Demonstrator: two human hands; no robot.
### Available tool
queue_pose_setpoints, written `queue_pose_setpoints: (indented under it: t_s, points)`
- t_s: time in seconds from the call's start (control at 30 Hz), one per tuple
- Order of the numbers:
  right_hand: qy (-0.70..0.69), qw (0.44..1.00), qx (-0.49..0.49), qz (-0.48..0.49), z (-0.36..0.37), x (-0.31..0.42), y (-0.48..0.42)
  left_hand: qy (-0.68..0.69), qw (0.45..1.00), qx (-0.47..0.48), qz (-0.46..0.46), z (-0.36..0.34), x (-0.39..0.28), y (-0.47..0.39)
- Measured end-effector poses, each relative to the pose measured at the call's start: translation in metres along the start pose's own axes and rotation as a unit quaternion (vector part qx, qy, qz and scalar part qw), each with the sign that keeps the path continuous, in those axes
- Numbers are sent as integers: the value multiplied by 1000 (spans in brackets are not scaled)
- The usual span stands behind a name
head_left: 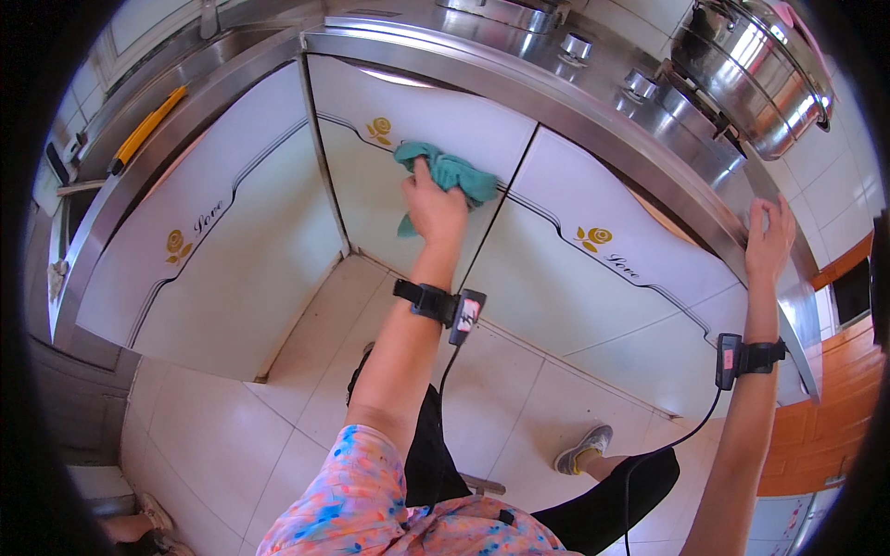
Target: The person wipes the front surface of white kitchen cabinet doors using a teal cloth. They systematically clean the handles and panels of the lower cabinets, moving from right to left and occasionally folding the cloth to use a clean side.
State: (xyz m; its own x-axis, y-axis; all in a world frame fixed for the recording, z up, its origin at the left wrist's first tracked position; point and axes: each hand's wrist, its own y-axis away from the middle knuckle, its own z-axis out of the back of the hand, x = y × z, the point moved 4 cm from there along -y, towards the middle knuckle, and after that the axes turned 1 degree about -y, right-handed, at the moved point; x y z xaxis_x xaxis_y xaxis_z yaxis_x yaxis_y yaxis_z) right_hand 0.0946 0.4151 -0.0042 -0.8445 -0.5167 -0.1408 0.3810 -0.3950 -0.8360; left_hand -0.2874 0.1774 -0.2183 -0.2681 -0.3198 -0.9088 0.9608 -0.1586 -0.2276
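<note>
My left hand (436, 205) presses a crumpled teal cloth (462, 174) against the upper part of a white cabinet door (375, 187) with a gold rose and thin dark lines. Part of the cloth hangs down beside the wrist. At the right, my right hand (770, 229) rests at the edge of the stainless steel countertop (626, 149), its fingers slightly curled, with no object seen in it. A second cabinet door (605, 306) with a rose and lettering lies between the two hands. Each wrist wears a black strapped device with a cable.
A yellow utility knife (147, 131) lies on the counter rim at the left, near a sink (229, 48). A large steel pot (754, 76) stands on the gas stove (688, 118), whose knobs face me. Another person's foot (156, 513) shows at the lower left on the tiled floor (208, 424).
</note>
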Motion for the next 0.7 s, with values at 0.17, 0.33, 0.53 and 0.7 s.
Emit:
queue_pose_setpoints:
  t_s: [0.17, 0.33, 0.53, 0.7]
  points:
    - [25, 999, 14, -16, -1, -1, 1, 7, 978, 50, -204, -10, -47, 57]
    - [16, 1000, 3, -3, -1, -3, 2, -29, 949, 101, -298, -14, -51, 87]
    - [8, 1000, 2, -9, 1, -3, 1, -56, 921, 200, -330, -29, -38, 116]
    - [24, 1000, -9, -6, 5, 0, 1, 49, 961, 60, -264, -12, -64, 63]
